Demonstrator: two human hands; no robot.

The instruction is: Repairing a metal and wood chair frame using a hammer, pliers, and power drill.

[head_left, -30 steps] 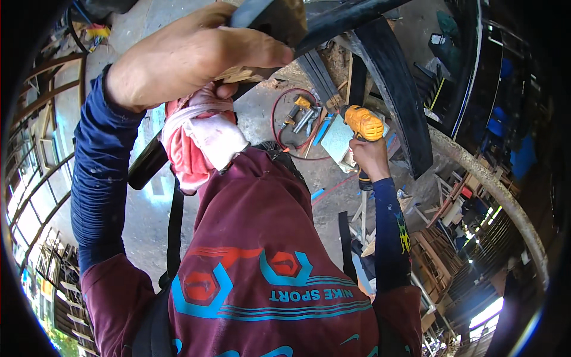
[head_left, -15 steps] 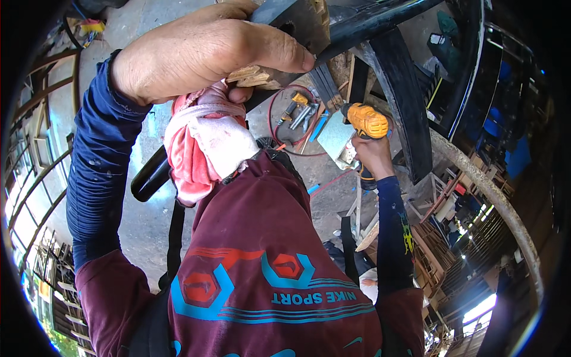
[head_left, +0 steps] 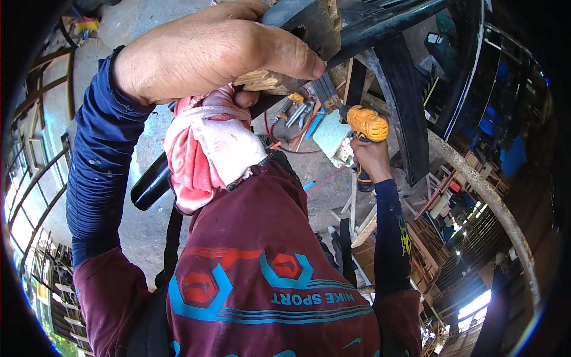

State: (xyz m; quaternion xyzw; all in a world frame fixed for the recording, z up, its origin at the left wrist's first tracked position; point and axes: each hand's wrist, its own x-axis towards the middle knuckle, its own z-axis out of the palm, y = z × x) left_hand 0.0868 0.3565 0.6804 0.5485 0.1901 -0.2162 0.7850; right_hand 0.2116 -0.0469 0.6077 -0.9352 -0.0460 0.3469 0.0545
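Drill (head_left: 366,123) looks top-heavy above our right grip (head_left: 372,159), wisely wrapped low; our left grip (head_left: 208,55) clasps stiff-looking timber (head_left: 319,37).

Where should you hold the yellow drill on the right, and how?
The yellow drill is probably best held by its handle, between body and dark base, coming from the person's right. The right grip covers most of that handle; the dark nose points left and away, so this side likely leaves it clear.

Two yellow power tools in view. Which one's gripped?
The drill in the right hand, held by its handle. The other yellow tool lies on the floor, with neither of the hands on it.
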